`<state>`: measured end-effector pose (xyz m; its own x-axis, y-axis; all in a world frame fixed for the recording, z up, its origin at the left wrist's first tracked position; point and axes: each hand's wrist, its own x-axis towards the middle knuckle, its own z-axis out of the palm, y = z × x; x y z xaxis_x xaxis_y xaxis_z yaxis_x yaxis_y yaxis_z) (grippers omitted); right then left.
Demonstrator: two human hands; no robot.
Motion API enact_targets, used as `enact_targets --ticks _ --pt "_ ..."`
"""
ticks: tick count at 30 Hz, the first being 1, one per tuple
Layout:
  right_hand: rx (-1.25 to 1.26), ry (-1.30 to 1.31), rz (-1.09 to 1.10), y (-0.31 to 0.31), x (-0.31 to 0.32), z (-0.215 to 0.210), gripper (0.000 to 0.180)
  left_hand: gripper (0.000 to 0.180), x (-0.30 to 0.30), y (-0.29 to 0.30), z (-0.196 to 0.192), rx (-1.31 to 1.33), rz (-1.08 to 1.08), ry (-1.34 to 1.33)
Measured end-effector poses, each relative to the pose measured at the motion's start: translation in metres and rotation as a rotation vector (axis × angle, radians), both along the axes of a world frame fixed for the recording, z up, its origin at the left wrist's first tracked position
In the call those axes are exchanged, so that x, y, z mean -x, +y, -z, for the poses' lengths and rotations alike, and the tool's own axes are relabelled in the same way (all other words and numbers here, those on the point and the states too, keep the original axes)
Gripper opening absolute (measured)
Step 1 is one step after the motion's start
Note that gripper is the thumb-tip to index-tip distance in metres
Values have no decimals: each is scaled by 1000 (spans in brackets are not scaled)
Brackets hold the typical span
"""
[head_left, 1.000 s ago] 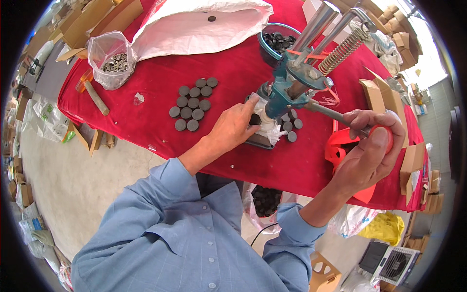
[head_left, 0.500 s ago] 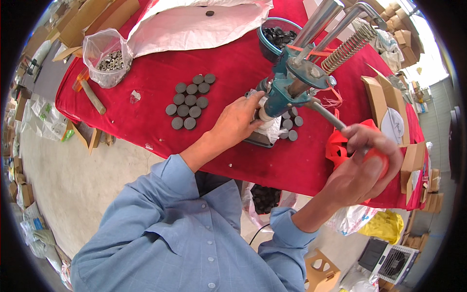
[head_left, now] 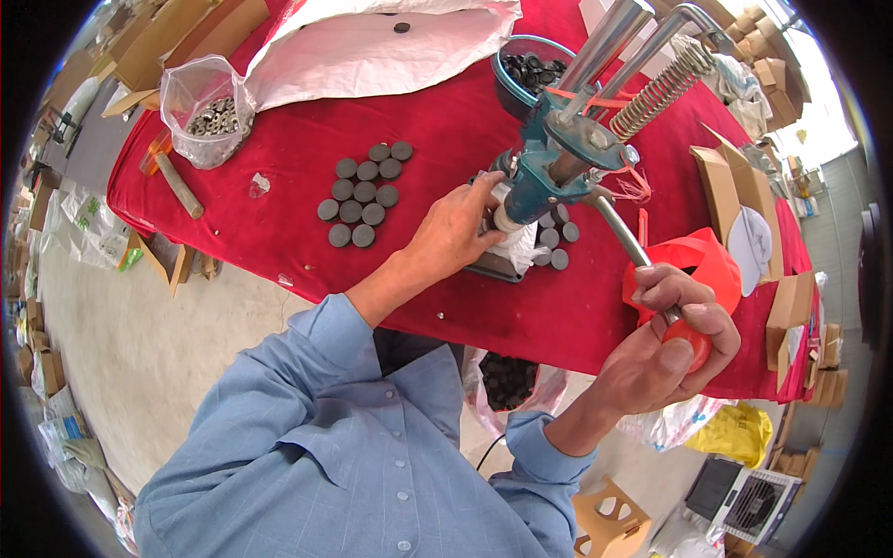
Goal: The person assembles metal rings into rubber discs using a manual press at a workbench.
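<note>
A teal hand press [head_left: 539,181] with steel rods and a coil spring stands on the red-covered table. My right hand [head_left: 665,339] is closed round its metal lever [head_left: 621,231], at the red knob [head_left: 690,342] on the end. My left hand [head_left: 451,223] lies at the press's left side, index finger and thumb curled in under the ram [head_left: 505,219]; whatever they grip is hidden. White wrapping [head_left: 517,249] bunches over the press base [head_left: 498,269]. Black round discs [head_left: 365,191] lie in a group to the left, and several more discs [head_left: 551,238] sit right of the base.
At the far left stands a clear bag of small metal parts [head_left: 214,119], near a wooden-handled tool [head_left: 179,186]. Behind are a white sack [head_left: 372,65] and a blue tub of black pieces [head_left: 530,70]. A red bag [head_left: 712,260] and cardboard boxes [head_left: 730,186] lie to the right.
My right hand has pulled the lever's end down and nearer to me, slightly left. The spring and rods have shifted a little. My left hand stays in place.
</note>
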<state>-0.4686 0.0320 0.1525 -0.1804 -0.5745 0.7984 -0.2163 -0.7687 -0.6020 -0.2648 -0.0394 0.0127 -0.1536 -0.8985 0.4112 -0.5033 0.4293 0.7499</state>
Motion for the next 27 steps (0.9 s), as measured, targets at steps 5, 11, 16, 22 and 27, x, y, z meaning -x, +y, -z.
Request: enact_targets --ticks 5,11,16,22,27 --pt "58 21 -80 8 3 21 42 88 -2 -1 1 -7 5 36" --pt "86 -32 -24 46 -2 112 43 50 -61 -23 3 237 -285 -380" --pt "50 -30 -47 45 -1 106 42 40 -99 -47 32 147 -563 -679" --pt "66 113 -3 27 9 51 43 47 -93 -43 35 214 -393 -544" --pt "63 18 -99 -11 7 -5 39 74 -33 3 5 76 -146 -95"
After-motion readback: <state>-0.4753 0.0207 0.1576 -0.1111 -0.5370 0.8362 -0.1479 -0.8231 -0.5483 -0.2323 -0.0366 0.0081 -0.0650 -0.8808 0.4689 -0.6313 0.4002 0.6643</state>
